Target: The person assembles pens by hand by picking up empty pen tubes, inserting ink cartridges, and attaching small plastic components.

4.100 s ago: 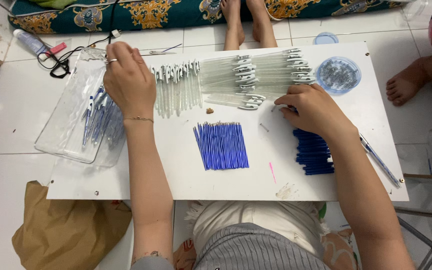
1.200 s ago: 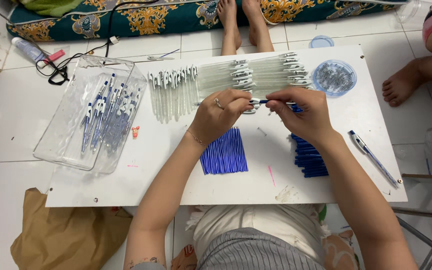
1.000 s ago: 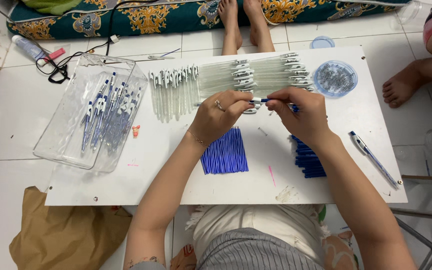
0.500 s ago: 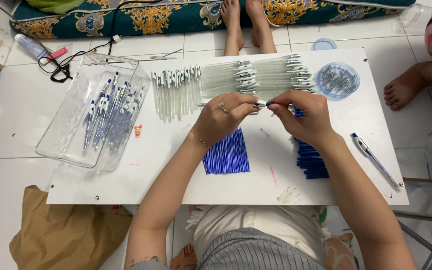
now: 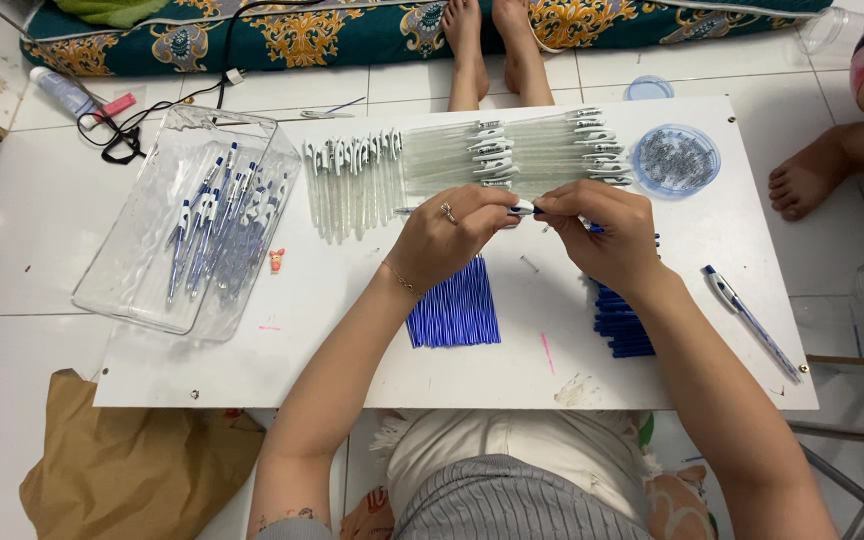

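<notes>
Over the middle of the white board (image 5: 252, 375), my left hand (image 5: 452, 235) and my right hand (image 5: 607, 235) meet fingertip to fingertip on one pen (image 5: 522, 208). The left hand pinches its clear barrel end, the right hand its blue part. Below the left hand lies a pile of blue refills (image 5: 455, 312). A stack of dark blue pen parts (image 5: 624, 325) sits under my right wrist. Rows of clear barrels (image 5: 352, 180) lie just beyond both hands.
A clear plastic tray (image 5: 142, 270) with several finished blue-and-white pens rests at the left. A round clear lid of small springs (image 5: 675, 160) is at the far right; one finished pen (image 5: 747, 320) lies near the right edge. Other people's bare feet (image 5: 487, 50) border the board.
My left hand came from the tray at the left to the middle and joined the right hand on a pen; the two hands have since pressed closer together on it.
</notes>
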